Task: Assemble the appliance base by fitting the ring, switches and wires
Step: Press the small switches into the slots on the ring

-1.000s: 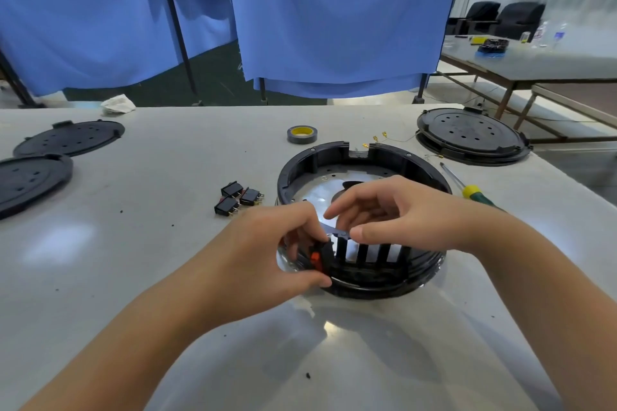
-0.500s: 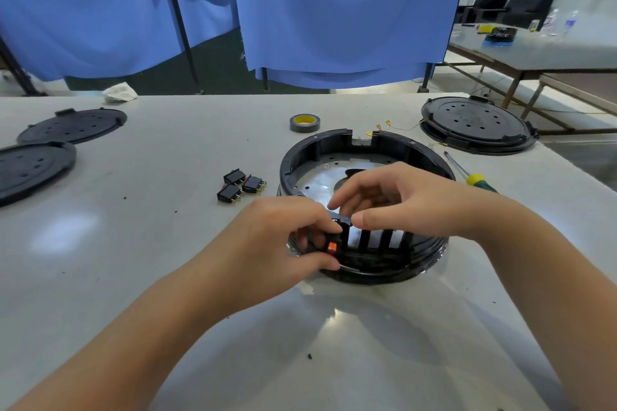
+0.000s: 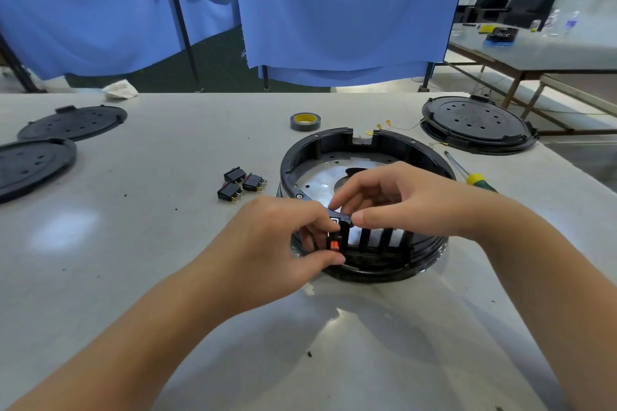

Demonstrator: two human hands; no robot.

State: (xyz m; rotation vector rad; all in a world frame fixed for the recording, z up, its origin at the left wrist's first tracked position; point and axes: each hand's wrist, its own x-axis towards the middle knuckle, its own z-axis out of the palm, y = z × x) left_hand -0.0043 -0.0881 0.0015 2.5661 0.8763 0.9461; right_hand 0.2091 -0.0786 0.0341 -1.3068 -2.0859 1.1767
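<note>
The black appliance base (image 3: pixel 365 157) sits on the grey bench (image 3: pixel 167 277), its near wall cut into a row of upright slots. The left hand (image 3: pixel 280 243) pinches a small switch with an orange rocker (image 3: pixel 334 242) between thumb and curled fingers, holding it at the leftmost slot on the outside of that wall. The right hand (image 3: pixel 407 200) reaches over the rim, thumb and forefinger gripping the top edge of the base just above the same slot; the remaining fingers are curled over the metal floor plate inside.

Three loose switches (image 3: pixel 242 183) lie clustered on the bench just left of the base. Beyond it are a roll of tape (image 3: pixel 304 121) and thin wires with yellow terminals (image 3: pixel 384 126) near the notch in the far rim. A screwdriver (image 3: pixel 469 175) lies to the right, partly hidden behind the right wrist. Round black covers lie at the far right (image 3: pixel 477 123) and far left (image 3: pixel 71 122).
</note>
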